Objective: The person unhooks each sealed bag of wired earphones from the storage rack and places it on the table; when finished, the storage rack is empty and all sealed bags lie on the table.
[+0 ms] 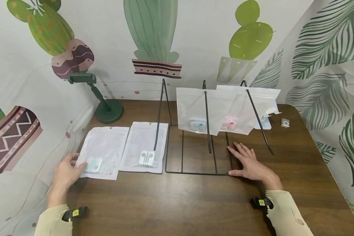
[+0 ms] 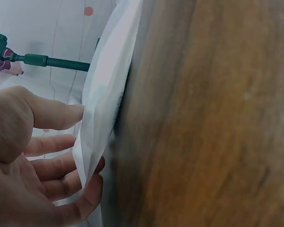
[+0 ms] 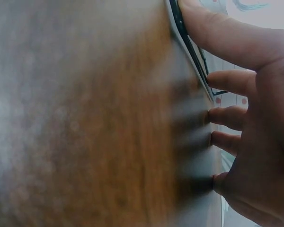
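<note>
My left hand holds the left edge of a white zip bag, thumb on top and fingers underneath; in the left wrist view the edge of the bag is raised off the table. A mint-coloured earphone case shows through this bag's lower part. Beside it lies a second white zip bag with white earphones visible. My right hand rests with spread fingers on the table, its thumb at the front right corner of a black wire rack. Two more white zip bags, a left one and a right one, hang on the rack's prongs.
A green stand is at the back left of the wooden table. Right of the rack lies a small silver square device with a round dial. Something light blue shows behind the right hanging bag. Cactus-print cloth surrounds the table.
</note>
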